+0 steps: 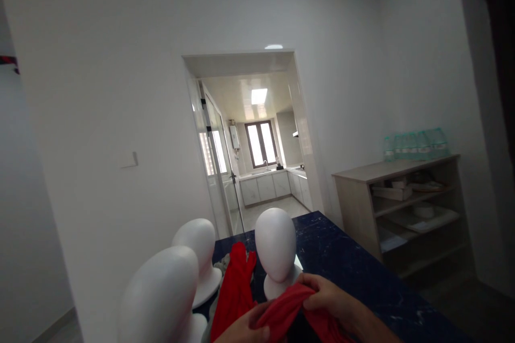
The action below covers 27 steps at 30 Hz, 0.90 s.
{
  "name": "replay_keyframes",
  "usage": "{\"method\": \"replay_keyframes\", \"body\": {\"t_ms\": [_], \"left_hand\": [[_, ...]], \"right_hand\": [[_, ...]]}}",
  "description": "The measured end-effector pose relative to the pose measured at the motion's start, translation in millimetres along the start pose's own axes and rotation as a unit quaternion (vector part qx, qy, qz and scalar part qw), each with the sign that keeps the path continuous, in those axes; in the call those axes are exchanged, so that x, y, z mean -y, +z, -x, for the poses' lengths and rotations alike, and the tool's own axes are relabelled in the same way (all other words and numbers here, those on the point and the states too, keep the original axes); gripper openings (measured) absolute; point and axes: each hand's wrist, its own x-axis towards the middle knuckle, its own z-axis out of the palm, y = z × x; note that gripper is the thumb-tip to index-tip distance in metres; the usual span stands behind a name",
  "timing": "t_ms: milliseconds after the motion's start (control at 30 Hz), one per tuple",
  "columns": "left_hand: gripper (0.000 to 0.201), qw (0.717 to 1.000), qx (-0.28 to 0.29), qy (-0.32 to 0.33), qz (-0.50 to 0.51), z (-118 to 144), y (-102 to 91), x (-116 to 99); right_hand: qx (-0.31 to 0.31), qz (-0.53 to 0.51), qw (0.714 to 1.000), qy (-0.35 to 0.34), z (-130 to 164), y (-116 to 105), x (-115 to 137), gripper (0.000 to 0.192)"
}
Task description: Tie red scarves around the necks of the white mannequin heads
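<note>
Both the left hand (245, 331) and right hand (328, 300) grip the bunched red cloth (287, 305); a tug could topple the near white foam mannequin head (276, 249) on the dark blue marbled tabletop (350, 268).

The red cloth (281, 308) looks soft, matt and creased. The white mannequin heads (276, 244) are smooth with a faint sheen, probably plastic. The dark blue table (354, 262) is polished, marble-veined. The shelf unit (402, 193) shows pale matt wood.
</note>
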Motion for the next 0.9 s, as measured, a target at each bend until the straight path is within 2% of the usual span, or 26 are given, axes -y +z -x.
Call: {"method": "replay_keyframes", "body": {"t_ms": [67,133,200,333,400,467,533,600,700,800,900], "left_hand": [[0.099,0.999,0.0,-0.006,-0.042,-1,3.9,-9],[0.096,0.997,0.0,-0.011,-0.072,-2,16.8,-24],[0.082,0.996,0.001,-0.009,-0.085,-3,37.9,-41],[0.034,0.988,-0.043,-0.041,-0.144,-10,78.9,-64],[0.017,0.984,-0.06,-0.059,-0.159,-15,84.9,-65],[0.008,0.984,-0.072,-0.071,-0.144,-19,79.4,-62],[0.016,0.99,-0.071,-0.071,-0.099,-21,67.3,-57],[0.037,0.997,-0.039,-0.046,-0.054,-21,55.5,-55],[0.058,1.0,0.018,-0.005,-0.012,-20,49.2,-59],[0.051,0.999,0.023,0.009,0.048,-22,59.3,-73],[0.039,0.995,0.022,0.039,0.09,-28,78.4,-96]], "right_hand": [[0.014,-0.013,1.0,-0.014,0,5,-3,0.044],[0.019,-0.018,0.999,-0.036,-1,8,-7,0.045],[0.02,-0.015,0.998,-0.049,-3,8,-12,0.046],[0.019,-0.006,0.999,-0.044,-9,3,-19,0.047],[0.012,0.002,0.999,-0.042,-11,-1,-22,0.05],[0.009,0.019,0.999,-0.041,-13,-5,-23,0.052],[0.011,0.042,0.999,-0.028,-12,-10,-23,0.056],[0.022,0.071,0.997,-0.001,-8,-10,-20,0.063],[0.094,0.112,0.988,0.044,-3,3,-8,0.068],[0.193,0.116,0.973,0.041,-3,31,7,0.05],[0.231,0.106,0.967,0.023,-3,63,15,0.041]]}}
